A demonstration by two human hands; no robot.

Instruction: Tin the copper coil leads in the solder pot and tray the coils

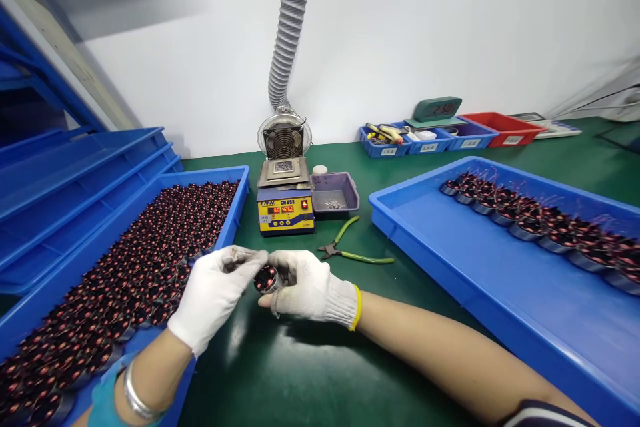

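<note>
Both hands wear white gloves and meet over the green table, in front of a yellow and blue heating unit. My right hand is closed around a small round metal part with a black and copper inside, its open face showing. My left hand touches the upper left edge of that part, fingers pinched; whether anything thin is between them is too small to tell. Green-handled cutters lie just beyond my right hand. Many similar parts fill the blue tray at the left.
A blue tray at the right holds rows of wound parts. Behind the cutters sits a purple bin. Small tool boxes, a red bin and a clock line the wall; a grey hose hangs above the heating unit.
</note>
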